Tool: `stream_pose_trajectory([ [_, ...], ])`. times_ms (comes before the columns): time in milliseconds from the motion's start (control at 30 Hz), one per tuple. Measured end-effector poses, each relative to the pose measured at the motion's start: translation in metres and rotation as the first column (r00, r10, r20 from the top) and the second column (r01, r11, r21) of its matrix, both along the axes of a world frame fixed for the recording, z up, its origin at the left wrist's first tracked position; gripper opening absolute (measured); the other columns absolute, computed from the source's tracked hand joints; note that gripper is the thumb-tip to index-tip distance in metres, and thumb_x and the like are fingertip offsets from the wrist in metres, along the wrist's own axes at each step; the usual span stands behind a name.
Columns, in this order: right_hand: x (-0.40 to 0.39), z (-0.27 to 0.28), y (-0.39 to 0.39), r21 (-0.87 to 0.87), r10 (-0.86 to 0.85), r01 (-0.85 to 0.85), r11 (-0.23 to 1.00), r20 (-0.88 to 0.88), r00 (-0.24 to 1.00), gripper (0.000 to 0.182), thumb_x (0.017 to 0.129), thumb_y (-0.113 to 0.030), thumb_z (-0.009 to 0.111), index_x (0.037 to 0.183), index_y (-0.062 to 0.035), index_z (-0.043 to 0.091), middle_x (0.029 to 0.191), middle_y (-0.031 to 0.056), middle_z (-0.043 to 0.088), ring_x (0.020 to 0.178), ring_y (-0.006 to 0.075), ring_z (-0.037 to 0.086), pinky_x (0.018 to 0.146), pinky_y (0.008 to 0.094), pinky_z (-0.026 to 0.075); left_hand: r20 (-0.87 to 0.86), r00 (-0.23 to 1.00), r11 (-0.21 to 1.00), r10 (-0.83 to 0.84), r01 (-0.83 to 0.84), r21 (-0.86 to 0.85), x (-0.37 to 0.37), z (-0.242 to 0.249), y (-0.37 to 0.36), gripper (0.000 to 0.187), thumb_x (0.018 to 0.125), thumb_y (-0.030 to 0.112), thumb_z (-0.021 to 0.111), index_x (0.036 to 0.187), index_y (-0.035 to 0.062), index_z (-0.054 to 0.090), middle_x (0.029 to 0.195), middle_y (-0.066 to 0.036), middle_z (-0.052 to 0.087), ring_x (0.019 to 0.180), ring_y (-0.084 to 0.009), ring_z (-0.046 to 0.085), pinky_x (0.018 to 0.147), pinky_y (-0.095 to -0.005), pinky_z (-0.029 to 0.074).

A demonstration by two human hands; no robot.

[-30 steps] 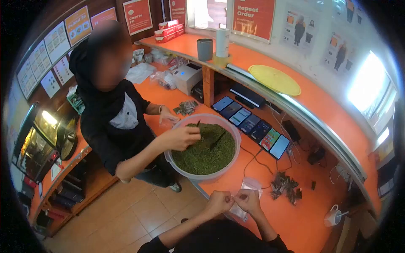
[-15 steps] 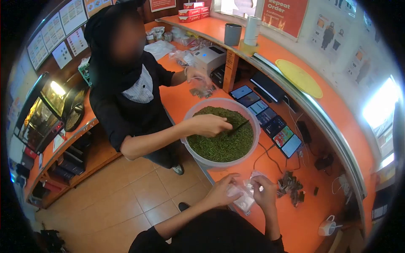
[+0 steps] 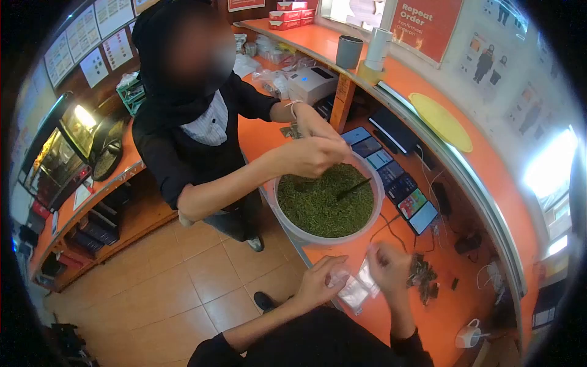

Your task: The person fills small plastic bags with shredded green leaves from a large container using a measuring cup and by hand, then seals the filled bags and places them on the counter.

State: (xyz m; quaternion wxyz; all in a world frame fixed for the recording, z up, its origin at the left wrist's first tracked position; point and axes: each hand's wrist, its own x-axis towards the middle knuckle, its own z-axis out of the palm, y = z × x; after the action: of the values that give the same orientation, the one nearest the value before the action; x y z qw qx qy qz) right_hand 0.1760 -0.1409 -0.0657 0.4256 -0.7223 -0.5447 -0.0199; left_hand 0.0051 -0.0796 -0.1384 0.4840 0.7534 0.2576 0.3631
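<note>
My left hand (image 3: pixel 321 281) is closed on a small clear plastic bag (image 3: pixel 337 276) at the front edge of the orange counter. Beneath it, a stack of flat clear bags (image 3: pixel 353 295) lies on the counter. My right hand (image 3: pixel 389 269), slightly blurred, has its fingers curled in a pinch, with a strip of clear plastic (image 3: pixel 368 280) at them. Just right of that hand is a loose heap of small dark packets (image 3: pixel 422 278). Beyond my hands stands a round translucent tub (image 3: pixel 287 227) of shredded green leaves (image 3: pixel 324 211), with a dark handle (image 3: pixel 353 189) sticking out.
Across the tub, a co-worker in black (image 3: pixel 202 122) holds both hands (image 3: pixel 318 153) together over its far rim. Several phones (image 3: pixel 397 186) lie in a row to the right. A white mug (image 3: pixel 469 334) stands near right; a white printer (image 3: pixel 310 84) sits at the back.
The co-worker let go of the dark handle and brought both hands together above the tub. My right hand shifted slightly right and turned; my left stayed nearly in place.
</note>
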Motion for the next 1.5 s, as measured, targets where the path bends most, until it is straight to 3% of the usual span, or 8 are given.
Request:
stream_pose_trajectory([
  [233, 0.034, 0.077, 0.104, -0.046, 0.22, -0.256, 0.966, 0.67, 0.709, 0.018, 0.077, -0.012, 0.071, 0.095, -0.0104, 0.069, 0.107, 0.0059, 0.058, 0.113, 0.023, 0.053, 0.098, 0.0399, 0.038, -0.095, 0.993, 0.993, -0.068, 0.058, -0.1, -0.007, -0.01, -0.003, 0.055, 0.078, 0.012, 0.079, 0.129, 0.0101, 0.061, 0.106, -0.005, 0.062, 0.063, -0.008, 0.053, 0.058, -0.0239, 0.046],
  [433, 0.065, 0.054, 0.134, -0.329, 0.396, -0.222, 0.918, 0.792, 0.464, 0.025, 0.075, -0.012, 0.071, 0.1, -0.0135, 0.07, 0.111, 0.0047, 0.059, 0.107, 0.0231, 0.053, 0.093, 0.0401, 0.039, 0.005, 0.989, 0.896, -0.15, 0.138, -0.423, -0.022, -0.02, 0.004, 0.053, 0.081, 0.005, 0.076, 0.13, 0.0098, 0.059, 0.112, -0.002, 0.062, 0.062, -0.0032, 0.051, 0.054, -0.0211, 0.041],
  [700, 0.077, 0.052, 0.172, -0.227, 0.343, -0.267, 0.937, 0.753, 0.562, 0.007, 0.076, -0.012, 0.065, 0.082, -0.0105, 0.068, 0.086, 0.0042, 0.06, 0.09, 0.0238, 0.051, 0.08, 0.039, 0.038, 0.263, 0.957, 0.736, -0.12, 0.264, -0.624, -0.033, -0.041, 0.011, 0.034, 0.084, -0.003, 0.071, 0.115, 0.0031, 0.057, 0.114, -0.005, 0.062, 0.104, -0.0136, 0.063, 0.092, -0.0303, 0.052],
  [867, 0.084, 0.039, 0.178, -0.407, 0.5, -0.311, 0.859, 0.534, 0.682, 0.008, 0.078, -0.015, 0.061, 0.078, -0.0094, 0.067, 0.078, 0.0062, 0.063, 0.085, 0.0257, 0.05, 0.078, 0.0402, 0.037, 0.334, 0.941, 0.662, -0.058, 0.287, -0.693, -0.042, -0.014, 0.013, 0.037, 0.086, -0.004, 0.069, 0.12, 0.0019, 0.054, 0.114, -0.006, 0.061, 0.105, -0.0171, 0.064, 0.094, -0.0332, 0.052],
  [1133, 0.093, 0.042, 0.167, -0.218, 0.299, -0.225, 0.95, 0.412, 0.861, 0.012, 0.079, -0.018, 0.06, 0.074, -0.0087, 0.065, 0.075, 0.0077, 0.065, 0.081, 0.0272, 0.053, 0.075, 0.0409, 0.036, 0.248, 0.969, 0.675, 0.018, 0.171, -0.717, -0.041, 0.012, 0.015, 0.038, 0.088, 0.002, 0.071, 0.122, 0.0008, 0.054, 0.116, -0.008, 0.061, 0.107, -0.0175, 0.064, 0.096, -0.0346, 0.052],
  [1233, 0.092, 0.038, 0.163, -0.178, 0.259, -0.199, 0.964, 0.451, 0.854, 0.013, 0.081, -0.018, 0.06, 0.076, -0.0082, 0.067, 0.075, 0.007, 0.065, 0.081, 0.0273, 0.053, 0.075, 0.0412, 0.036, 0.266, 0.963, 0.805, 0.027, 0.137, -0.577, -0.048, 0.038, 0.017, 0.044, 0.086, 0.003, 0.074, 0.126, 0.0008, 0.056, 0.115, -0.007, 0.062, 0.102, -0.0143, 0.063, 0.086, -0.0303, 0.053],
  [1300, 0.091, 0.042, 0.161, -0.174, 0.233, -0.173, 0.969, 0.43, 0.872, 0.014, 0.081, -0.019, 0.06, 0.076, -0.0078, 0.067, 0.075, 0.0071, 0.065, 0.081, 0.0274, 0.052, 0.075, 0.0412, 0.036, 0.102, 0.995, 0.981, -0.018, 0.037, -0.189, -0.056, 0.071, 0.027, 0.053, 0.082, 0.005, 0.077, 0.13, 0.0013, 0.055, 0.114, -0.006, 0.064, 0.093, -0.0106, 0.062, 0.075, -0.0244, 0.049],
  [1500, 0.095, 0.043, 0.157, -0.164, 0.236, -0.19, 0.968, 0.334, 0.913, 0.017, 0.082, -0.021, 0.061, 0.077, -0.0077, 0.069, 0.07, 0.0079, 0.063, 0.08, 0.0268, 0.052, 0.076, 0.0406, 0.036, 0.243, 0.963, 0.991, 0.116, -0.096, -0.091, -0.045, 0.146, 0.052, 0.057, 0.079, 0.006, 0.078, 0.132, 0.0025, 0.056, 0.115, -0.006, 0.066, 0.079, -0.0055, 0.06, 0.067, -0.0201, 0.043],
])
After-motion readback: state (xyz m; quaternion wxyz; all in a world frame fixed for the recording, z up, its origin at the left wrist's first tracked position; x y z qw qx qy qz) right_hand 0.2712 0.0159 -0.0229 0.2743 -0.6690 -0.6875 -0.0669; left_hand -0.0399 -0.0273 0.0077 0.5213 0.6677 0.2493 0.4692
